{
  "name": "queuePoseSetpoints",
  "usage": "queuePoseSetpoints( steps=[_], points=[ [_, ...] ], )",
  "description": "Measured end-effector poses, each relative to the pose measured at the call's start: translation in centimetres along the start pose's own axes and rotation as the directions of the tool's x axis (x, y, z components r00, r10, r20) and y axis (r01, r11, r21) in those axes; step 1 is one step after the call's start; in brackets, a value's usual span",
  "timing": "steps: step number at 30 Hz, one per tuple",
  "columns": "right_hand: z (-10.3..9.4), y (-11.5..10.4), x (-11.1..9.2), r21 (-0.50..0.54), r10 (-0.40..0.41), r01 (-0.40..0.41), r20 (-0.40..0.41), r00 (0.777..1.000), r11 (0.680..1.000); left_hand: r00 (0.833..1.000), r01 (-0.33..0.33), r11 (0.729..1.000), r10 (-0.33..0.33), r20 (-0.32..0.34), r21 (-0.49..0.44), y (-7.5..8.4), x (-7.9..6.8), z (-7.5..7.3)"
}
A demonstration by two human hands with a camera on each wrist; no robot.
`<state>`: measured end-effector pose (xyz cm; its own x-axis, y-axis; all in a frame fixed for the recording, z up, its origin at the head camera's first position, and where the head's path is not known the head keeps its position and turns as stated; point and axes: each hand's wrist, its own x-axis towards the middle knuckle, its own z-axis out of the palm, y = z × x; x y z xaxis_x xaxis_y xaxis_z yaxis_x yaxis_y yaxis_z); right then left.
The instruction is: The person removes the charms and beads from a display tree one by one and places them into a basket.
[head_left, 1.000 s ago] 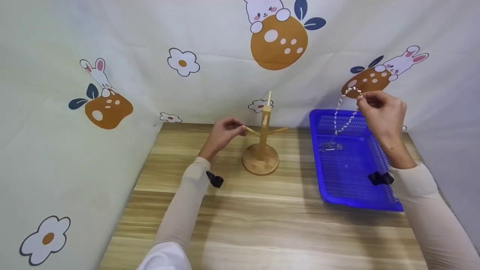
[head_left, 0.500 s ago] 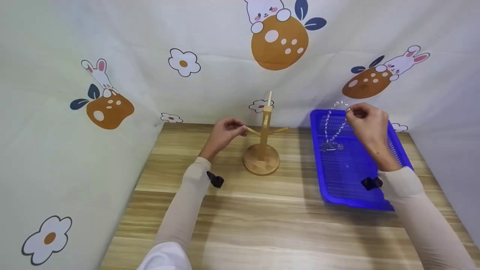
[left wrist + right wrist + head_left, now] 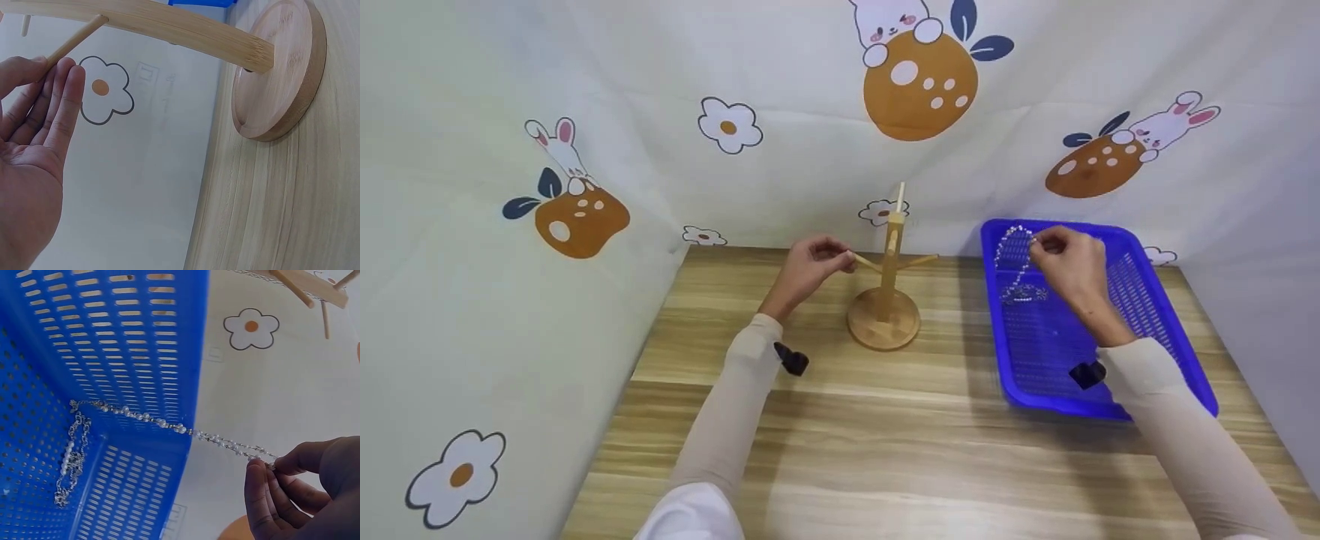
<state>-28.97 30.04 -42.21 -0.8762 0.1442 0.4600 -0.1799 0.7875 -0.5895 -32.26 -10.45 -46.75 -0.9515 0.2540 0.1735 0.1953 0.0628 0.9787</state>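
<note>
A string of pearl-like beads, a beaded necklace [image 3: 999, 255], hangs in a loop from my right hand [image 3: 1072, 268]. Thumb and fingertips pinch it at the top, above the far left part of the blue basket [image 3: 999, 352]. In the right wrist view the necklace [image 3: 160, 422] runs down into the basket, its lower end by a silvery chain with white beads [image 3: 72, 461] on the basket floor. My left hand [image 3: 810, 268] pinches the tip of a peg [image 3: 76, 40] on the wooden stand [image 3: 888, 274], which stands upright on its round base.
The stand has several other pegs, one pointing right [image 3: 919, 261]. In the right wrist view a thin chain-like strand [image 3: 253, 275] shows beside its post. A printed cloth [image 3: 802, 172] rises behind the wood-grain table [image 3: 847, 427].
My right hand has come down and to the left with the necklace, lowering its loop toward the basket. My left hand stays on the peg.
</note>
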Motion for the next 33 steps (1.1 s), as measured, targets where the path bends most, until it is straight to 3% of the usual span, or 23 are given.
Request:
queuePoseSetpoints(
  steps=[5, 12, 33],
  points=[
    [0.6, 0.7, -0.1, -0.024, -0.005, 0.006, 0.047, 0.999, 1.000, 1.000, 0.009, 1.000, -0.009, -0.002, -0.008, 0.0, 0.0, 0.1],
    [1.1, 1.9, -0.2, -0.038, 0.030, -0.025, 0.144, 0.989, 0.999, 1.000, -0.027, 0.999, 0.027, 0.011, -0.021, -0.3, 0.0, 0.0],
    [0.4, 5.7, 0.7, -0.110, 0.141, -0.121, 0.197, 0.970, 0.987, 1.000, -0.025, 0.999, 0.025, -0.003, -0.032, -0.4, 0.1, 0.1]
  ],
)
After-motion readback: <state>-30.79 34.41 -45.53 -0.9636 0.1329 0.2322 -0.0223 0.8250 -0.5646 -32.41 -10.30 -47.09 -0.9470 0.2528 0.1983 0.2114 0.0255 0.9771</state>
